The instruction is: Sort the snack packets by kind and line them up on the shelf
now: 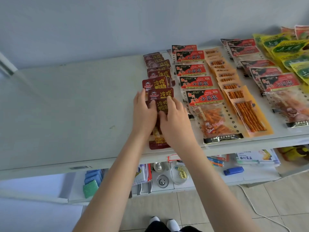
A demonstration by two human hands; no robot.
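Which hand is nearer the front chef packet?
Right. The right hand is just left of the chef packet; the left hand lies farther left. Both hold the dark red packet.

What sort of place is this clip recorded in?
Probably a small shop, or a mock-up of one: a white shelf holds snack packets laid in columns by kind, dark red packets beside red-and-black ones, and the lower shelf carries pens and a blue stapler.
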